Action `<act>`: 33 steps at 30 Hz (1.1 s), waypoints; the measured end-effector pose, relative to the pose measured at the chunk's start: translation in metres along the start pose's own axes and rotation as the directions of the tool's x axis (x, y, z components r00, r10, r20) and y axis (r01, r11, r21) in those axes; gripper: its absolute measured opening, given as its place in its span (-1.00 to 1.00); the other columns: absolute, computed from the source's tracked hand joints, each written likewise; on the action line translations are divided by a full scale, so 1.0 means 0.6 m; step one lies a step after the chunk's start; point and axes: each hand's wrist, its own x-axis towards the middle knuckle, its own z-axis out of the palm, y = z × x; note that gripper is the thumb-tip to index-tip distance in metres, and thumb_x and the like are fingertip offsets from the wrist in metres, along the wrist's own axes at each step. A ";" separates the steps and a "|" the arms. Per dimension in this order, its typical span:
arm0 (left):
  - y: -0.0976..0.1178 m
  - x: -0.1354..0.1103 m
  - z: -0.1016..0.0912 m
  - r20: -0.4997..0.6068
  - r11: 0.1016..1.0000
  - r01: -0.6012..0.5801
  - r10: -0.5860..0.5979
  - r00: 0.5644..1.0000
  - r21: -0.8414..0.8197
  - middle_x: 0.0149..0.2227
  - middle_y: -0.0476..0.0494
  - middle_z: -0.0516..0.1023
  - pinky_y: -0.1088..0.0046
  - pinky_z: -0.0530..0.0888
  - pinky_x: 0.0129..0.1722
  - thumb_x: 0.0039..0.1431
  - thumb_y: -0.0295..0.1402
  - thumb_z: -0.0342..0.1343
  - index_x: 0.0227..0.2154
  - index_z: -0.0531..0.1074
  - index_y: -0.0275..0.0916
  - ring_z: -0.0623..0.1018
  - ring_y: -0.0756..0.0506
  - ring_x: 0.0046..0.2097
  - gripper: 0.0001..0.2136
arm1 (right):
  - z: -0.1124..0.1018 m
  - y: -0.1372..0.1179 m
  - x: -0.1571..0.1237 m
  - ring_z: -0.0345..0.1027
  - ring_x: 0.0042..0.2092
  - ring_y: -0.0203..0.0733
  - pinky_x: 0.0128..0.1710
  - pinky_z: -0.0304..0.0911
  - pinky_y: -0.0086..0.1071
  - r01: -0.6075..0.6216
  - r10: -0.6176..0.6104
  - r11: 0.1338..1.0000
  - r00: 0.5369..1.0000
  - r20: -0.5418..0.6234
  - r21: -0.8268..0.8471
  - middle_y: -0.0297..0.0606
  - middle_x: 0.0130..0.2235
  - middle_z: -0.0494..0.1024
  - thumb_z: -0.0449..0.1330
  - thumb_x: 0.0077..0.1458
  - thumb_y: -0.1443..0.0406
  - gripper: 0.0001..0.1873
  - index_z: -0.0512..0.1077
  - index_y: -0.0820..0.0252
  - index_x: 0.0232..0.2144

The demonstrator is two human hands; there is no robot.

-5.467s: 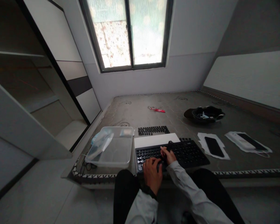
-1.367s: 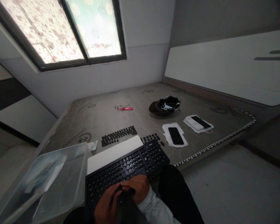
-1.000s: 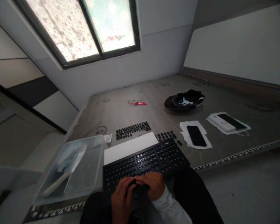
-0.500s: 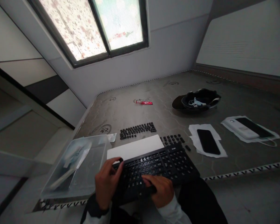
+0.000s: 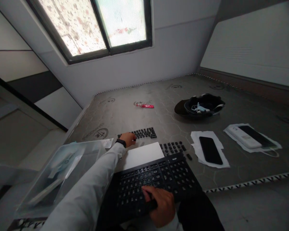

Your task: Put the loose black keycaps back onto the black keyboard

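Observation:
My left hand [image 5: 128, 139] reaches over the near-left end of the laid-out black keycaps [image 5: 146, 132]. Its fingers are pinched, with a dark keycap [image 5: 134, 139] at the tips. My right hand [image 5: 162, 205] rests over the lower part of the black keyboard [image 5: 168, 173], closed around a black tool handle [image 5: 152, 204]; the tool's working end cannot be made out. Much of the keyboard has bare key sockets. It lies tilted at my lap, its far edge against a white flat panel [image 5: 144, 156]. A second group of loose keycaps [image 5: 173, 147] lies beyond its right end.
A clear plastic bin [image 5: 86, 147] with tools and packets stands at left. Two phones, one black [image 5: 210, 150] and one beside a white power bank [image 5: 247, 136], lie on white wraps at right. A cap [image 5: 183, 108] and a red packet [image 5: 145, 106] lie farther back.
My left hand has moved forward from the keyboard's left end to the rows of keycaps, its forearm now crossing the bin. My right hand stays over the keyboard with the black-handled tool.

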 end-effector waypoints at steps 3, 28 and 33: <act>0.000 0.028 0.023 0.054 1.000 -0.002 0.001 0.999 0.020 -0.16 -0.21 0.59 0.39 0.41 -0.12 0.04 -0.25 0.15 -0.22 0.54 -0.17 0.54 -0.14 -0.13 -0.76 | 0.005 0.001 -0.004 0.48 -0.51 -0.24 -0.45 0.29 -0.43 0.031 -0.031 0.999 0.999 0.022 -0.021 -0.34 -0.49 0.60 0.11 0.20 0.27 -0.83 0.52 0.05 -0.32; -0.004 0.084 0.076 0.123 0.999 -0.003 -0.002 0.992 0.044 -0.13 -0.31 0.58 0.26 0.43 -0.09 -0.02 -0.18 0.21 -0.19 0.56 -0.18 0.54 -0.26 -0.09 -0.68 | 0.009 0.000 -0.012 0.45 -0.54 -0.28 -0.48 0.25 -0.40 0.026 -0.027 1.000 0.999 0.021 0.013 -0.38 -0.48 0.60 0.11 0.20 0.31 -0.83 0.52 0.07 -0.30; -0.011 0.066 0.050 0.062 1.000 0.018 -0.018 0.998 -0.005 -0.14 -0.26 0.59 0.32 0.43 -0.12 -0.02 -0.22 0.24 -0.17 0.55 -0.12 0.55 -0.23 -0.10 -0.70 | 0.000 0.008 -0.005 0.47 -0.53 -0.28 -0.47 0.27 -0.43 0.102 -0.102 0.995 0.992 0.071 -0.006 -0.37 -0.46 0.61 0.13 0.18 0.35 -0.84 0.52 0.10 -0.27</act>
